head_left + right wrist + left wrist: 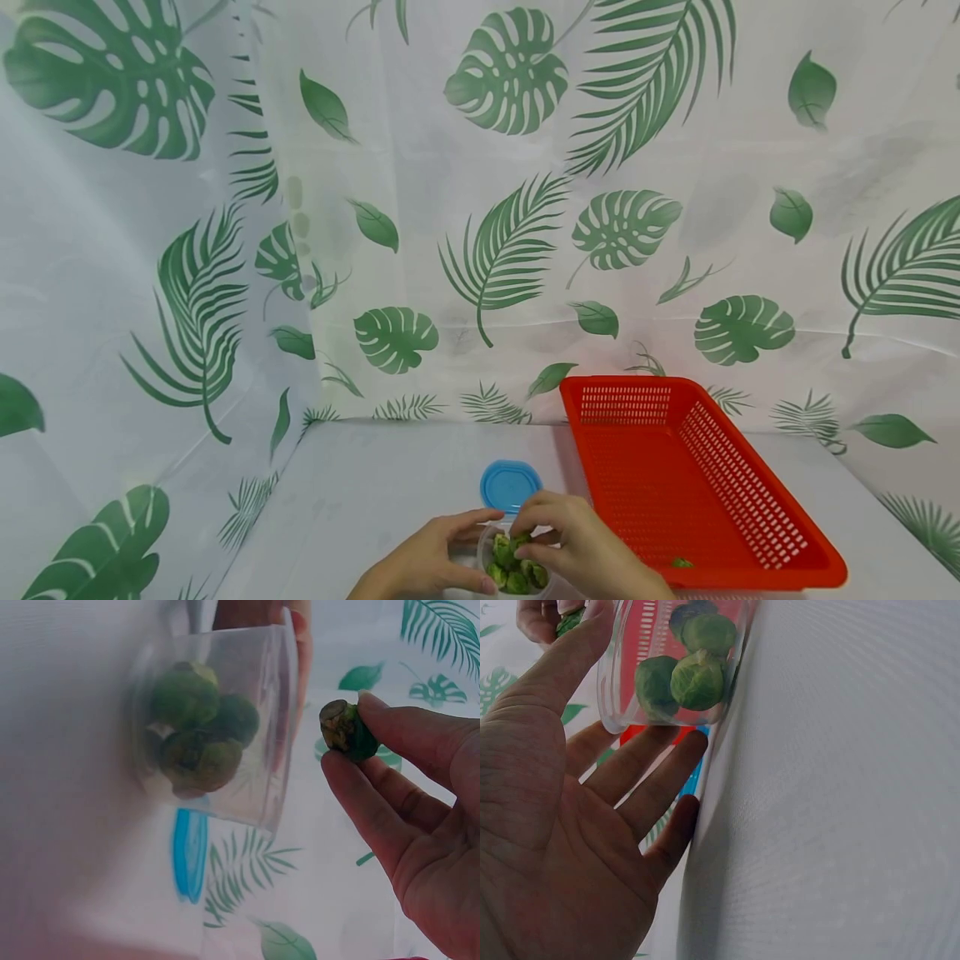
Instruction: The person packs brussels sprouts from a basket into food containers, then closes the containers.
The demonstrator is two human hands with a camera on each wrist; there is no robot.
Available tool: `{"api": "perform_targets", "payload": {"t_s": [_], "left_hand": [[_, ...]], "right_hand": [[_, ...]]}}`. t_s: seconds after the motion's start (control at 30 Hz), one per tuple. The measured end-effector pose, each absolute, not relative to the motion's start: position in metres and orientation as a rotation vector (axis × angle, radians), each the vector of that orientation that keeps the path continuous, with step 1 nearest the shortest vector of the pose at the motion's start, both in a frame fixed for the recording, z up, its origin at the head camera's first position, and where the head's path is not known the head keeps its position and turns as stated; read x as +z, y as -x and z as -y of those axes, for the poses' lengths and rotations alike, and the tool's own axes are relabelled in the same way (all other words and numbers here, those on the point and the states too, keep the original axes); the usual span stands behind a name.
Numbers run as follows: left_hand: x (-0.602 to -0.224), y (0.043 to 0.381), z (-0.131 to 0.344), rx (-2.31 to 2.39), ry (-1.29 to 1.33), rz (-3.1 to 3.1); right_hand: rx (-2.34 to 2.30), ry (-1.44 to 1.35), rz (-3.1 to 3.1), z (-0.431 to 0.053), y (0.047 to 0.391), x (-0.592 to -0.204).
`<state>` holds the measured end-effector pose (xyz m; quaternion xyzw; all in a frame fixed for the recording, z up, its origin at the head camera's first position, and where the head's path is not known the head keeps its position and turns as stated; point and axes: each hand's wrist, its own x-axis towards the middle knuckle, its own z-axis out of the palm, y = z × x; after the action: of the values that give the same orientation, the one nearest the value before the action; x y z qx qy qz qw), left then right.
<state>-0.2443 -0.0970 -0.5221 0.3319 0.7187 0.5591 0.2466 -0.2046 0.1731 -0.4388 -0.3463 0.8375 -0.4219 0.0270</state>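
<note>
A clear plastic tub [609, 690] stands on the table with several green Brussels sprouts [187, 697] inside. My left hand [427, 554] steadies the tub, thumb on one side and fingers on the other. Over its mouth, my right hand [581, 542] pinches one Brussels sprout [351, 733] between thumb and fingertips. The cut, brownish stem end of that sprout shows in the right wrist view. Just behind the tub lies a round blue lid [510, 486].
A large red plastic basket [757, 577] with slotted sides stands to the right of the hands. A small green piece [681, 562] lies near its front wall. White leaf-print sheeting [420, 275] rises behind and to the left of the table.
</note>
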Motion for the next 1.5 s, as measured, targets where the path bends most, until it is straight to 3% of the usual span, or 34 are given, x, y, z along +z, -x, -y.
{"api": "perform_targets", "payload": {"t_s": [0.87, 1.5], "left_hand": [[-0.526, 0.244, 0.095, 1.528, -0.818, -1.957], [-0.522, 0.243, 0.094, 1.525, -0.788, -1.974]], "right_hand": [[-1.296, 0.946, -2.406, -0.16, 0.207, -0.463], [-1.299, 1.054, -2.378, -0.162, 0.21, -0.47]]}}
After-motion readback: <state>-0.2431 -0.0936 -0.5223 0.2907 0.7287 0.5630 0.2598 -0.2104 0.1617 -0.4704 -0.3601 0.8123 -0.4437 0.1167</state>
